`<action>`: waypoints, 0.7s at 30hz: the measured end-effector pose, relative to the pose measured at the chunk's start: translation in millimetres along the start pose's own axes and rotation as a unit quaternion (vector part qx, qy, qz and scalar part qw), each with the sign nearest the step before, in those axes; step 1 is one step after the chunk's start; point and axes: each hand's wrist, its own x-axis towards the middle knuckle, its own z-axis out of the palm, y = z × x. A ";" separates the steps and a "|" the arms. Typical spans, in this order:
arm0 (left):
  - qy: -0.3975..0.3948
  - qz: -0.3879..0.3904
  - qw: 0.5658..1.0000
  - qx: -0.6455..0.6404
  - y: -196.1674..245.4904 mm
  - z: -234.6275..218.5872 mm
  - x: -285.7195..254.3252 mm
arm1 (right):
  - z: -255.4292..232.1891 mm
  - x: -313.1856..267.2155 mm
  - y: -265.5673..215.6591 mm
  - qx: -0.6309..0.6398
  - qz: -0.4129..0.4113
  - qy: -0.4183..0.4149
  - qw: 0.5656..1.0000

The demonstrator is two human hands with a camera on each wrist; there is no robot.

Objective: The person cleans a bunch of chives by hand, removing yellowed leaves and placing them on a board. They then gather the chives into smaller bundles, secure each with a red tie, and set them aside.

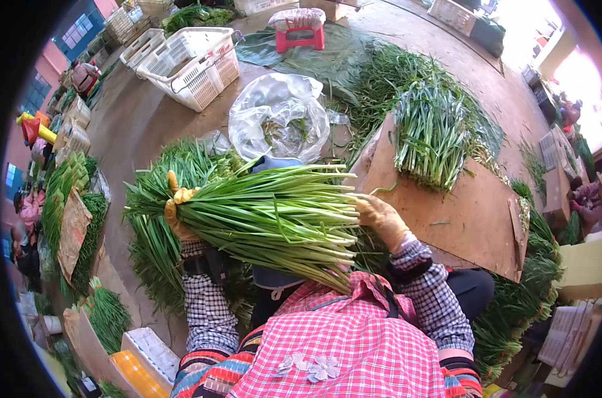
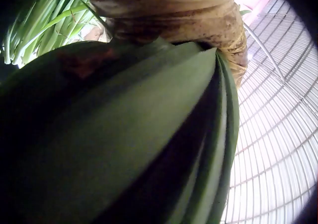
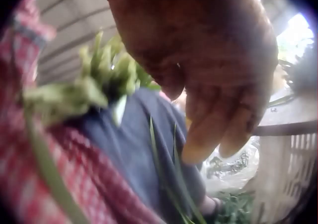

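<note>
The long green bundle [image 1: 281, 212] is in the middle of the frame, above the person's lap, with its leaves toward the left and its pale stem ends toward the right. The left hand [image 1: 176, 220] has its gloved fingers curled round the leafy part and holds it. The right hand [image 1: 383, 222] is just beside the stem ends, its fingers loosely extended; I see nothing in its grip, and I cannot tell surely if it touches the stems.

In my judgement, the step is to put these ends in order. They are uneven, so the next move probably calls for light work from the right hand and a steady left hold.

At the upper centre, a clear plastic bag [image 1: 245, 113] contains some green scraps. At the upper left is a white crate [image 1: 207, 85], whose contents I cannot distinguish.
</note>
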 end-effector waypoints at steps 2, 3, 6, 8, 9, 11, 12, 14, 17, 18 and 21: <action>-0.001 0.002 1.000 0.011 -2.0 3.0 -0.4 | 11.8 13.2 -36.1 0.182 0.194 -0.015 0.964; 0.007 -0.001 1.000 0.008 -1.3 2.6 -0.3 | 20.7 17.4 -32.8 0.348 0.225 0.003 0.910; 0.025 0.002 1.000 0.005 3.7 -4.9 -0.4 | 22.6 20.9 -44.7 0.472 0.198 -0.010 0.859; 0.023 -0.003 1.000 0.014 5.6 -8.2 0.4 | 29.2 21.1 -30.9 0.468 0.192 -0.009 0.862; 0.026 -0.003 1.000 0.010 4.6 -6.7 0.3 | 30.6 19.9 -29.1 0.478 0.192 -0.005 0.857; 0.031 -0.002 0.999 0.007 2.9 -3.4 -0.8 | 32.9 20.3 -33.2 0.474 0.162 0.018 0.865; 0.034 -0.001 0.999 0.009 2.6 -1.6 -0.8 | 30.6 20.4 -38.3 0.485 0.169 0.010 0.858; 0.037 0.002 0.999 0.018 2.3 -0.5 0.0 | 25.8 22.1 -47.5 0.508 0.180 -0.007 0.842; 0.047 0.003 0.998 0.031 1.6 -0.9 -0.3 | 24.4 24.0 -47.1 0.486 0.204 -0.035 0.849; 0.048 0.002 0.999 0.026 1.3 -0.4 -0.5 | 23.9 23.7 -47.9 0.485 0.204 -0.043 0.849; 0.046 0.001 0.999 0.018 0.5 2.2 -0.1 | 28.6 22.6 -36.8 0.453 0.194 -0.044 0.869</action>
